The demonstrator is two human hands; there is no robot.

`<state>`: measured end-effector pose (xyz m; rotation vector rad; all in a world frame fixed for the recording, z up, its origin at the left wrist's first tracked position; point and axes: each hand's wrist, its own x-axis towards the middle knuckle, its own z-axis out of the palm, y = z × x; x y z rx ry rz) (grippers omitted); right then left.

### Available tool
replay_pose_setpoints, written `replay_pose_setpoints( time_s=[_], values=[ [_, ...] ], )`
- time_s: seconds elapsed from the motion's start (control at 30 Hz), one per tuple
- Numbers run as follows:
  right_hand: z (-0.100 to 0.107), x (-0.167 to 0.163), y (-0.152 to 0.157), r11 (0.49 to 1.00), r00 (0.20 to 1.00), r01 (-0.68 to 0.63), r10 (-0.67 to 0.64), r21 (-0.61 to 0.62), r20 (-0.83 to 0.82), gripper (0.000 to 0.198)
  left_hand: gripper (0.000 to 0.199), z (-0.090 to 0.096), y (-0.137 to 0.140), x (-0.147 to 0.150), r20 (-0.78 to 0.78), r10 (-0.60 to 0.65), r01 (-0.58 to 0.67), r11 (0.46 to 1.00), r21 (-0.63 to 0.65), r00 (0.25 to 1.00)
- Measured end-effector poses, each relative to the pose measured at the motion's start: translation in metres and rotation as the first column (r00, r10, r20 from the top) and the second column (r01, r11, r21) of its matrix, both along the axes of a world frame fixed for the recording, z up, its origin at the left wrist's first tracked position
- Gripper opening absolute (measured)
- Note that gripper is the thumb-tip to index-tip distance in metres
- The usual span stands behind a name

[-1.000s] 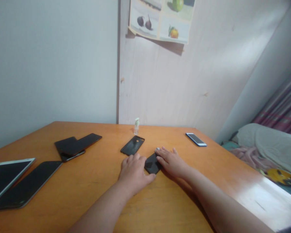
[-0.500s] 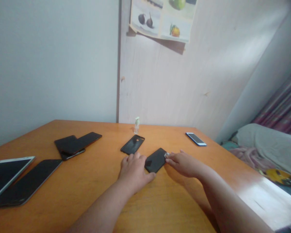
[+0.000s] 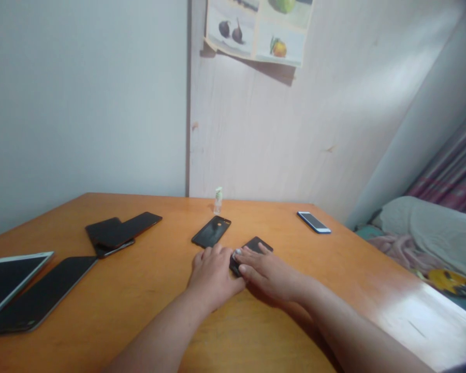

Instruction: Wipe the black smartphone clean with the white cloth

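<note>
A black smartphone (image 3: pixel 261 242) lies flat on the wooden table in front of me, its middle and near part covered by my hands. My left hand (image 3: pixel 213 272) grips its left side, with the thumb at the near edge. Across the phone's face reaches my right hand (image 3: pixel 270 272), pressing a small white wad (image 3: pixel 237 252), like tissue or cloth, under its fingertips near the left edge. Just beyond my left hand lies a black phone case (image 3: pixel 212 231), apart from the phone.
A small clear spray bottle (image 3: pixel 218 201) stands behind the case. At the left are two crossed black phones (image 3: pixel 134 229), a white-framed tablet (image 3: pixel 13 280) and a large black tablet-like device (image 3: pixel 46 292). A blue-edged phone (image 3: pixel 314 222) lies at the table's right edge.
My right hand has slid leftward across the phone with the white wad, from its right edge to its left side. My left hand stays at the phone's left side.
</note>
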<state>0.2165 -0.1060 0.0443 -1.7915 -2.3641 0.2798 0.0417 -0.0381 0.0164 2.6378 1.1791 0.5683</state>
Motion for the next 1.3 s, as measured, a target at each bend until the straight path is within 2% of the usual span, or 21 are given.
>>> replay_pose_setpoints(
  time_s=[0.1, 0.17, 0.23, 0.37, 0.43, 0.5, 0.6, 0.67, 0.73, 0.83, 0.9, 1.0, 1.07, 1.13, 1.2, 1.3],
  values=[
    [-0.005, 0.020, 0.010, 0.973, 0.972, 0.232, -0.231, -0.008, 0.041, 0.054, 0.063, 0.000, 0.001, 0.001, -0.004, 0.015, -0.015, 1.000, 0.004, 1.000],
    [-0.007, 0.027, 0.014, 0.945, 0.943, 0.328, -0.326, -0.014, 0.062, 0.054, 0.075, -0.002, 0.002, 0.001, -0.006, 0.018, -0.018, 1.000, 0.002, 1.000],
    [-0.007, 0.022, 0.013, 0.957, 0.957, 0.288, -0.287, -0.015, 0.043, 0.053, 0.083, -0.004, 0.003, 0.001, -0.004, 0.018, -0.018, 1.000, -0.006, 1.000],
    [0.001, -0.009, 0.002, 1.000, 0.999, 0.007, -0.007, -0.012, -0.046, 0.049, 0.078, -0.007, 0.004, 0.001, 0.009, 0.028, -0.028, 1.000, -0.015, 1.000],
    [0.002, -0.016, 0.002, 0.998, 0.996, -0.057, 0.055, -0.027, -0.065, 0.048, 0.078, -0.007, 0.004, 0.001, 0.021, 0.036, -0.036, 0.999, -0.012, 0.999],
    [0.001, -0.010, 0.006, 0.999, 0.999, 0.002, -0.004, -0.037, -0.053, 0.048, 0.084, -0.007, 0.004, 0.000, 0.027, 0.037, -0.037, 0.999, -0.021, 0.999],
    [-0.003, 0.006, 0.014, 0.980, 0.981, 0.196, -0.196, -0.030, -0.007, 0.050, 0.096, -0.006, 0.005, 0.000, 0.021, 0.028, -0.028, 0.999, -0.041, 0.999],
    [-0.003, 0.009, 0.014, 0.969, 0.969, 0.246, -0.246, -0.025, 0.004, 0.051, 0.098, -0.006, 0.005, 0.000, 0.021, 0.029, -0.028, 0.999, -0.044, 0.999],
    [-0.001, 0.002, 0.009, 0.985, 0.985, 0.174, -0.174, -0.025, -0.014, 0.050, 0.096, -0.007, 0.005, 0.000, 0.026, 0.035, -0.034, 0.999, -0.036, 0.999],
    [0.003, -0.014, 0.000, 0.999, 0.998, -0.013, 0.011, -0.035, -0.062, 0.048, 0.086, -0.008, 0.005, 0.001, 0.027, 0.042, -0.041, 0.999, -0.022, 0.999],
    [0.004, -0.015, 0.001, 0.999, 0.998, -0.030, 0.028, -0.039, -0.063, 0.048, 0.085, -0.008, 0.006, 0.001, 0.022, 0.042, -0.042, 0.999, -0.026, 0.999],
    [-0.003, 0.005, 0.011, 0.985, 0.986, 0.169, -0.169, -0.022, 0.003, 0.049, 0.094, -0.008, 0.006, 0.001, 0.011, 0.033, -0.033, 0.999, -0.039, 0.999],
    [-0.008, 0.022, 0.018, 0.944, 0.942, 0.329, -0.329, 0.000, 0.064, 0.050, 0.096, -0.006, 0.006, 0.000, 0.010, 0.025, -0.025, 0.999, -0.039, 1.000],
    [-0.010, 0.030, 0.020, 0.917, 0.912, 0.398, -0.398, 0.014, 0.103, 0.051, 0.095, -0.005, 0.005, 0.000, 0.006, 0.024, -0.023, 0.999, -0.041, 1.000],
    [-0.007, 0.025, 0.016, 0.936, 0.932, 0.351, -0.349, 0.004, 0.098, 0.053, 0.094, -0.003, 0.004, 0.000, -0.005, 0.028, -0.028, 0.998, -0.057, 1.000],
    [0.005, 0.001, 0.001, 0.991, 0.992, 0.128, -0.127, -0.036, 0.030, 0.051, 0.088, 0.000, 0.002, 0.000, -0.023, 0.039, -0.041, 0.996, -0.076, 0.999]
  ],
)
